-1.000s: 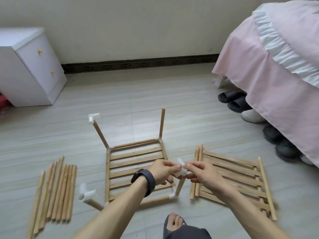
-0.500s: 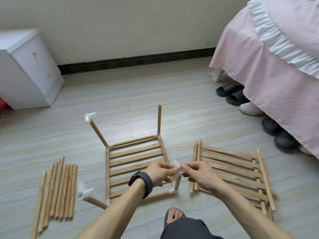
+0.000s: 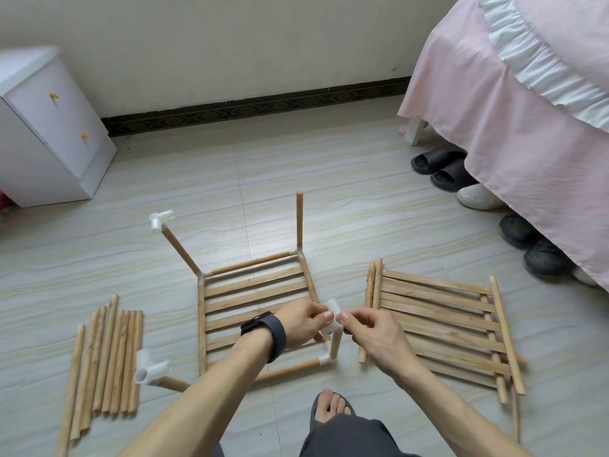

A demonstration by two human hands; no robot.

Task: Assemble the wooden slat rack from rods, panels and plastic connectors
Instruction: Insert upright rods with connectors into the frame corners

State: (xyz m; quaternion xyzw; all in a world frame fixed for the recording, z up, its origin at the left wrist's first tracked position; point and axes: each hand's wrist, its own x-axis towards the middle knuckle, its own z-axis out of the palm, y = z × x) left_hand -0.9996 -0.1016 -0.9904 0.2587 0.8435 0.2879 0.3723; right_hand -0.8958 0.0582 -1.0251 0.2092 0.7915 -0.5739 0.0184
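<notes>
Both of your hands are on the same small white plastic connector. Your left hand pinches it from the left with thumb and forefinger, and your right hand pinches it from the right, the rest of the fingers curled under. The connector sits on top of the short upright wooden rod at the near right corner of the square wooden slat frame, which lies flat on the pale tiled floor. The far left corner connector and near left corner connector cap their own rods, while the far right corner rod ends in bare wood. A row of loose wooden rods lies well off to your left, and a second slatted wooden panel lies just right of your right hand.
</notes>
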